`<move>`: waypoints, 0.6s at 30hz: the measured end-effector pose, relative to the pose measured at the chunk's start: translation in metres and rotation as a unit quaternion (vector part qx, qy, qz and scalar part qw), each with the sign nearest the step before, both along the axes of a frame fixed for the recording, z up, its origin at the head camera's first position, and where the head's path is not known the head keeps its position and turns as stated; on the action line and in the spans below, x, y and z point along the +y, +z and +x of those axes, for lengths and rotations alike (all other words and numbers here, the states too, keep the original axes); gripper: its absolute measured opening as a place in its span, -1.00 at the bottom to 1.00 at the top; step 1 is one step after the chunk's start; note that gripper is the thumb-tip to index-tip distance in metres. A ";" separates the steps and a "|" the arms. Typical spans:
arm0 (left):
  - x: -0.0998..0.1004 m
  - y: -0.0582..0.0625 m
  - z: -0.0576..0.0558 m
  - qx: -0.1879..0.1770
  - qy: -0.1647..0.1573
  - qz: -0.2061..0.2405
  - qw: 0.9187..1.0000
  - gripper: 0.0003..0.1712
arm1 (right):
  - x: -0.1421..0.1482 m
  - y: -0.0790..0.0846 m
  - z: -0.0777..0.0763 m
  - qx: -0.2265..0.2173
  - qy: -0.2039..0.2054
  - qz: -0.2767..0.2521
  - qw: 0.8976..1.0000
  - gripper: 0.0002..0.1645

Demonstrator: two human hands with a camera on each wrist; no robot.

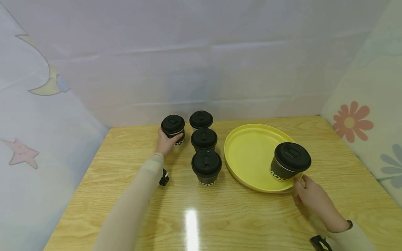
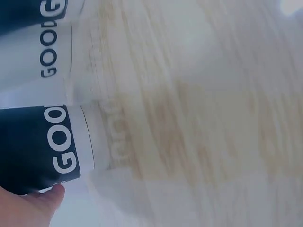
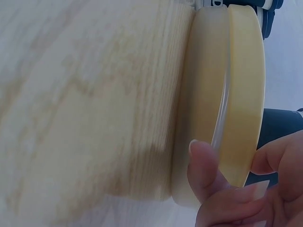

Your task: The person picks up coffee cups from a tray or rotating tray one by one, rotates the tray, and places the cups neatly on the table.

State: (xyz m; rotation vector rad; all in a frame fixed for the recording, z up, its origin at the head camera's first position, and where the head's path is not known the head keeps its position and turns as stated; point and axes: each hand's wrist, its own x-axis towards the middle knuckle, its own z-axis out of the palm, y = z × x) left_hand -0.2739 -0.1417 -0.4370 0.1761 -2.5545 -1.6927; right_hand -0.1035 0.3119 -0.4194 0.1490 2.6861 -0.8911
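At the back left of the table, my left hand (image 1: 164,143) grips a black paper coffee cup (image 1: 173,124) with a black lid, thumb on its near side. In the left wrist view the thumb (image 2: 49,201) lies along the side of this cup (image 2: 33,146), below its white lettering. My right hand (image 1: 314,198) pinches the near right rim of a round yellow tray (image 1: 248,153). Its fingers (image 3: 203,165) reach around the tray's wall (image 3: 244,85) in the right wrist view. Another lidded cup (image 1: 291,158) stands upright on the tray, close to that hand.
Between the left hand and the tray, three more lidded cups form a row: a back cup (image 1: 201,119), a middle cup (image 1: 204,138) and a front cup (image 1: 206,164). A pale sheet (image 1: 201,76) hangs behind the wooden table (image 1: 125,188), with printed sheets on both sides.
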 end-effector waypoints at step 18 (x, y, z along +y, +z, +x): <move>0.019 -0.006 -0.005 0.059 0.074 0.050 0.994 0.17 | -0.003 0.004 0.000 -0.006 -0.002 0.004 1.000 -0.22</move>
